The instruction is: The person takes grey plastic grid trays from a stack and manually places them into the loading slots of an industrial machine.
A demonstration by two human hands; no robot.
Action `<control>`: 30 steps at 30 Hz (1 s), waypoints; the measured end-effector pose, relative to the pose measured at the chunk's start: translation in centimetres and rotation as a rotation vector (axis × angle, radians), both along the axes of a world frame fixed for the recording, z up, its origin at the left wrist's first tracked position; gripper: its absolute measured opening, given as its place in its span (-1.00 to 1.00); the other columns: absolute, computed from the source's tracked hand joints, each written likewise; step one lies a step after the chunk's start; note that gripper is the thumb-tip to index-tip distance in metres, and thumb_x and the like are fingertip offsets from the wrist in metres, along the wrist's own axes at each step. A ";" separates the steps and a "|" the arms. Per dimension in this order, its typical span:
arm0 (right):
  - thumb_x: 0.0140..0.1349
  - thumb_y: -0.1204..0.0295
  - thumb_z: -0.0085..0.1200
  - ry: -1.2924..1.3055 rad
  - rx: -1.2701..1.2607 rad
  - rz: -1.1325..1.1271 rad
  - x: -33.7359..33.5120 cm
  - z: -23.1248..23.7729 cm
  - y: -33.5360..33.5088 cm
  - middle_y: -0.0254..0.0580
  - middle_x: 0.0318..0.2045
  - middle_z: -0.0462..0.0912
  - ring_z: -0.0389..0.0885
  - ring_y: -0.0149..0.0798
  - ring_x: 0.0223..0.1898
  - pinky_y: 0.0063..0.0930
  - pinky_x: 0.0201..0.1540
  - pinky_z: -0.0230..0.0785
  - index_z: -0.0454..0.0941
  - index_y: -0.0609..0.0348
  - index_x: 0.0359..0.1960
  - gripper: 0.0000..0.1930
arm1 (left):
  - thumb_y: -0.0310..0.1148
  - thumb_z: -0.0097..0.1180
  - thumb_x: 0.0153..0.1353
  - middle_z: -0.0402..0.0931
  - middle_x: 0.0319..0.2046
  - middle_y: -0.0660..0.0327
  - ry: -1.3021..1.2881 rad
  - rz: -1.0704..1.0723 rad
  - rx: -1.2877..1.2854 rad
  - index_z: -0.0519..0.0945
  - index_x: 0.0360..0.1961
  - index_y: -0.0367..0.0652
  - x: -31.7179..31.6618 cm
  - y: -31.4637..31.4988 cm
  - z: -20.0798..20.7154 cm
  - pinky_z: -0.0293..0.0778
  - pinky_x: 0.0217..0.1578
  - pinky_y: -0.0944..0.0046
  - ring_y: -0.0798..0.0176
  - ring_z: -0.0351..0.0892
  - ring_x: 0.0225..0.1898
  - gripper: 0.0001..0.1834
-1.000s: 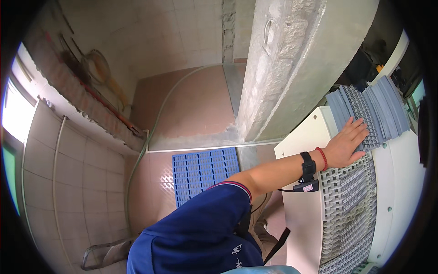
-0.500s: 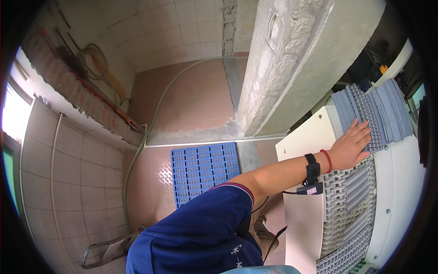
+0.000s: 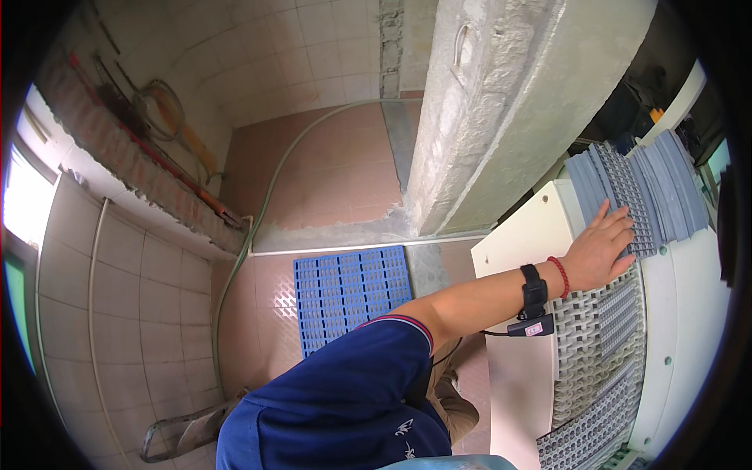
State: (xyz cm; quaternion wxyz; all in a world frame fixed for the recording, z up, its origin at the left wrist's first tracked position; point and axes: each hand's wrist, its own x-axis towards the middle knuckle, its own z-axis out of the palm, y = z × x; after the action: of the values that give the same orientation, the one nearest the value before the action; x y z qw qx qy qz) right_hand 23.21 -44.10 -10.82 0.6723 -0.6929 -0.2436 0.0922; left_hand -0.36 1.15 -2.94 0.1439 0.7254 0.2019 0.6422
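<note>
My left hand (image 3: 601, 249) lies palm down with its fingers spread on grey ridged plastic strips (image 3: 627, 184) at the far end of a pale machine. It holds nothing that I can see. Beneath and nearer than the hand runs a link belt (image 3: 576, 337) of open plastic mesh, with other grey mesh pieces (image 3: 591, 415) lying on it. A black strap (image 3: 534, 291) with a small black box and a red bracelet (image 3: 559, 276) circle my left wrist. My right hand is out of view.
The machine's cream side panel (image 3: 517, 392) stands near my body. A blue plastic grate (image 3: 352, 294) lies on the tiled floor. A green hose (image 3: 270, 188) curves along the left, and a rough concrete pillar (image 3: 501, 117) rises beyond the machine.
The mesh pieces at the near end of the belt have shifted slightly away from me, showing more of themselves. My left hand stays on the grey strips, almost unmoved.
</note>
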 end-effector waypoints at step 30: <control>0.15 0.41 0.08 0.353 0.403 0.047 -4.7 0.3 1.8 -0.13 -0.44 0.61 0.58 -0.35 -0.51 -0.61 -0.47 0.48 0.49 0.27 -0.36 -0.84 | -0.26 -0.25 0.33 0.56 -0.45 -0.05 -0.353 -0.739 -1.312 0.39 -0.24 -0.37 -5.8 5.5 4.2 0.33 -0.76 0.44 0.21 0.57 -0.59 -0.67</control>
State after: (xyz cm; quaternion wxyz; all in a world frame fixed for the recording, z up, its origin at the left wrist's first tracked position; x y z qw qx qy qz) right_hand 18.55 -42.33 -10.54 0.8266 -0.5123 -0.1518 0.1768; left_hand -6.12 6.63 1.25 0.7794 0.3988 0.2598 0.4075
